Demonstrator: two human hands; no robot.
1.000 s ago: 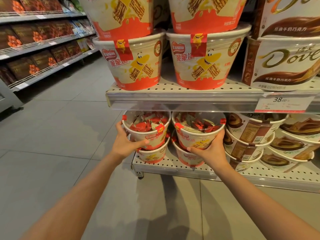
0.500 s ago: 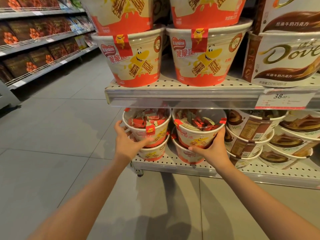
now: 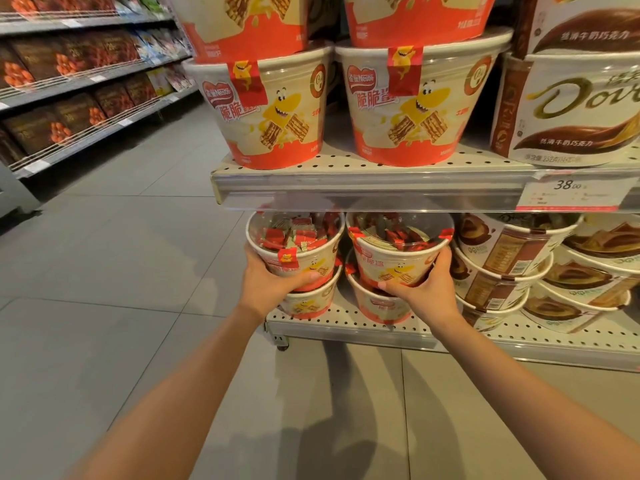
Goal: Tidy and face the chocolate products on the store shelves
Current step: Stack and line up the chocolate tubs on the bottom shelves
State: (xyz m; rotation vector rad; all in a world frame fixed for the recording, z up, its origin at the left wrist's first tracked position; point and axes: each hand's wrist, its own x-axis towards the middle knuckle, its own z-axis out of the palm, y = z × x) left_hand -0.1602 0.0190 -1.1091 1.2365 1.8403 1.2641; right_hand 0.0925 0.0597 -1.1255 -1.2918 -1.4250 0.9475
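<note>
Tubs of Nestle wafer candy sit in two stacks on the bottom shelf (image 3: 346, 329). Left hand (image 3: 266, 285) grips the top left tub (image 3: 298, 249). Right hand (image 3: 427, 289) grips the top right tub (image 3: 398, 252), just beside it. Under each hand sits a lower tub (image 3: 306, 304). Brown Dove tubs (image 3: 502, 258) stand right of the right hand. Bigger Nestle tubs (image 3: 273, 112) sit above both hands.

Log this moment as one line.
left hand: grips left top tub | right hand: grips right top tub | both tubs stacked, bottom shelf
</note>
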